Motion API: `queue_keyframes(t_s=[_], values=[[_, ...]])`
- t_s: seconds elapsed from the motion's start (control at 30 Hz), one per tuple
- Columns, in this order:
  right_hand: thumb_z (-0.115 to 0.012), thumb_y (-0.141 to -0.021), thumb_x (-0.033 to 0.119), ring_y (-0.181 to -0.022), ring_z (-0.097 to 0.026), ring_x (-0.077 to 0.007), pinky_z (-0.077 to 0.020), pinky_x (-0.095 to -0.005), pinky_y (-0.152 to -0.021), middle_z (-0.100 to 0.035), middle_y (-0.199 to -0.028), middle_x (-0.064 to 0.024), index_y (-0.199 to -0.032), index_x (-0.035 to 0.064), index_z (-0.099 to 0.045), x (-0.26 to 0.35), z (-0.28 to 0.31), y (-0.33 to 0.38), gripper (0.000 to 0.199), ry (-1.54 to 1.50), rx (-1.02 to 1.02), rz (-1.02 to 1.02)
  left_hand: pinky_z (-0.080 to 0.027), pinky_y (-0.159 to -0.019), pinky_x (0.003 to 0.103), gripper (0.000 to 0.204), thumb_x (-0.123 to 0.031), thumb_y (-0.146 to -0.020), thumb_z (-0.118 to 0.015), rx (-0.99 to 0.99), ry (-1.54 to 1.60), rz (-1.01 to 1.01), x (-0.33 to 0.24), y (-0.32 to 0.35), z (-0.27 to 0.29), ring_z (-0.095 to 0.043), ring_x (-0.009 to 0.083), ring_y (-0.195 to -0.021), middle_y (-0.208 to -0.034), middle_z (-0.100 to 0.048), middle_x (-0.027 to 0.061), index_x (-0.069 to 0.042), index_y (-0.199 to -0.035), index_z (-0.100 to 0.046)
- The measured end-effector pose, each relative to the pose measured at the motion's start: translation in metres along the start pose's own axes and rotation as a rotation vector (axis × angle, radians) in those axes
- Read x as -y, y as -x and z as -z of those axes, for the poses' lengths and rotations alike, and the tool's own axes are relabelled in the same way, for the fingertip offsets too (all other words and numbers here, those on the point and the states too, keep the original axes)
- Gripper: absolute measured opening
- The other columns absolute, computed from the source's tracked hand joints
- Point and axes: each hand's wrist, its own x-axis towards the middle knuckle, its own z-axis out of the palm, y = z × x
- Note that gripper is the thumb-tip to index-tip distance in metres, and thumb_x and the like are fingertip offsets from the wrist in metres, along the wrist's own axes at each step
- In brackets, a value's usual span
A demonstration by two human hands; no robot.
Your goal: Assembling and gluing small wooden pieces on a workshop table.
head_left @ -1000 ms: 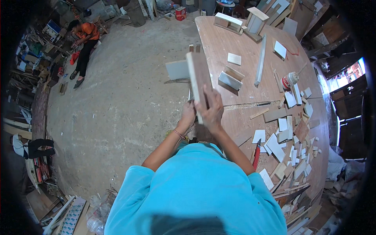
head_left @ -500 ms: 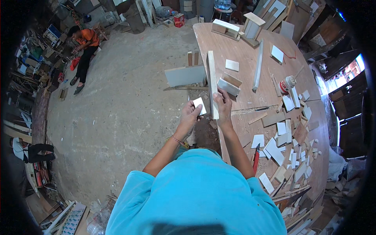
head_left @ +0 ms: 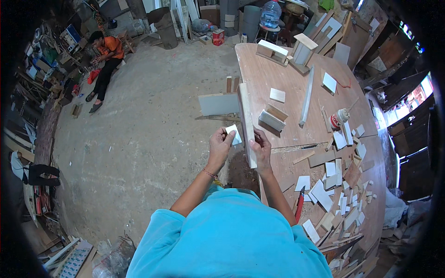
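My left hand (head_left: pixel 218 147) pinches a small white rectangular piece (head_left: pixel 235 135) between thumb and fingers, out over the floor by the table's left edge. My right hand (head_left: pixel 263 150) is closed around the near end of a long, narrow wooden board (head_left: pixel 246 120), which stands on edge and points away from me. The white piece is close to the board's left face; I cannot tell whether they touch. Just right of the board, a small assembled wooden block with a pale face (head_left: pixel 272 119) rests on the table (head_left: pixel 289 134). Beyond it lies a flat pale rectangle (head_left: pixel 277 95).
Red-handled pliers (head_left: pixel 300 206) and many white and wooden offcuts (head_left: pixel 322 194) cover the table's near right. A glue bottle (head_left: pixel 340 118) and a long strip (head_left: pixel 307 97) lie farther off. A grey panel (head_left: pixel 219 104) projects beyond the left edge. A person in orange (head_left: pixel 110 48) sits far left.
My view has tilted up a little, so the scene sits lower. The board has come slightly nearer and to the left with my right hand. Both hands keep their hold.
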Motion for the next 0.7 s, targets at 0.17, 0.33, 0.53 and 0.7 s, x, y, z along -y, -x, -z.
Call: queue_keyframes(t_s=[0.17,0.33,0.53,0.7], values=[[-0.058,-0.072,0.029,-0.093,-0.050,-0.0151,-0.0392,-0.0278,-0.082,-0.052,-0.102,-0.0092,-0.118,0.0001,-0.045,-0.003,-0.013,0.001,0.056,0.053,0.041,0.007,-0.036,-0.050,0.021,0.011,-0.011,-0.081,-0.056,0.035,-0.065,-0.067,0.005,0.001,0.001,-0.043,0.0053,-0.056,-0.064,-0.051,-0.0015,0.000,-0.078,-0.054],[-0.054,-0.075,0.024,-0.084,-0.048,-0.0110,-0.0389,-0.0239,-0.077,-0.053,-0.098,-0.0074,-0.114,-0.0022,-0.046,-0.001,-0.007,-0.027,0.048,0.041,-0.071,0.055,-0.043,-0.062,0.022,0.014,-0.012,-0.080,-0.057,0.201,-0.119,-0.010,0.013,0.015,-0.003,-0.051,0.0068,-0.067,-0.076,-0.057,0.0016,0.000,-0.088,-0.057],[-0.054,-0.075,0.028,-0.079,-0.049,-0.0106,-0.0392,-0.0232,-0.071,-0.053,-0.088,-0.0066,-0.106,-0.0011,-0.048,0.011,-0.005,-0.027,0.043,-0.209,-0.035,-0.049,-0.039,-0.057,0.021,0.010,-0.010,-0.080,-0.056,0.046,-0.001,-0.098,-0.006,0.014,-0.004,-0.046,0.0051,-0.063,-0.070,-0.052,0.0000,-0.001,-0.084,-0.053],[-0.055,-0.076,0.023,-0.071,-0.050,-0.0081,-0.0411,-0.0207,-0.061,-0.053,-0.082,-0.0031,-0.105,-0.0004,-0.049,0.009,0.009,-0.020,0.038,-0.171,-0.073,-0.119,-0.041,-0.060,0.025,0.010,-0.006,-0.077,-0.056,0.021,-0.146,-0.156,-0.009,0.012,-0.006,-0.052,0.0106,-0.065,-0.073,-0.056,0.0048,0.000,-0.084,-0.053]])
